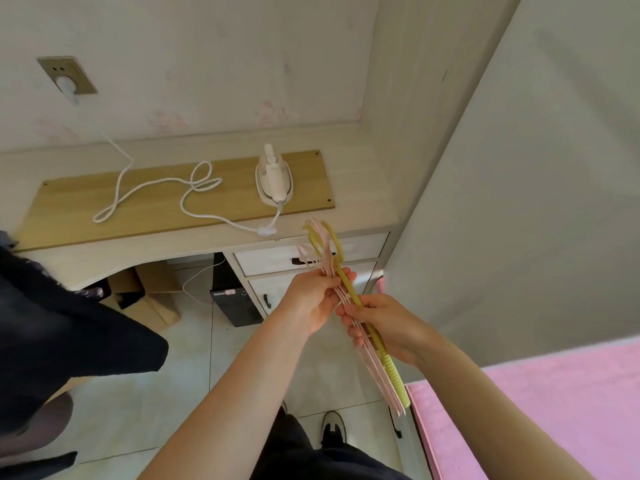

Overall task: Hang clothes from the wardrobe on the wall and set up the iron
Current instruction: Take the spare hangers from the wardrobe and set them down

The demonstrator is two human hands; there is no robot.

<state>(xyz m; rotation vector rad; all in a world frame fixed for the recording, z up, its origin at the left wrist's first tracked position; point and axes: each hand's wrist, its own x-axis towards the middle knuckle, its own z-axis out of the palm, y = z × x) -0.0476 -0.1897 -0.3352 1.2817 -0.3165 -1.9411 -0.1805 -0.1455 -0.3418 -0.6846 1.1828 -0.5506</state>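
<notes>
A person stands at a pale desk (311,150), both hands closed around a bundle of plastic hangers (349,306) held out over the tiled floor (194,393). The left hand (311,299) clasps the stack just below the hooks, while the right hand (388,327) grips it lower down along the shoulders; the bundle runs diagonally, hooks pointing toward the desk drawers (277,259), its far end just beside a pink-covered bed (536,410). Most of the hangers are pale pink, with a yellow one on the near side. On the desk, a white iron (274,178) rests on a wooden board (156,206), its cord (156,188) looping across the board and up to a wall socket (67,76), where it is plugged in. Dark clothing (62,317) hangs at the left edge of the view.
</notes>
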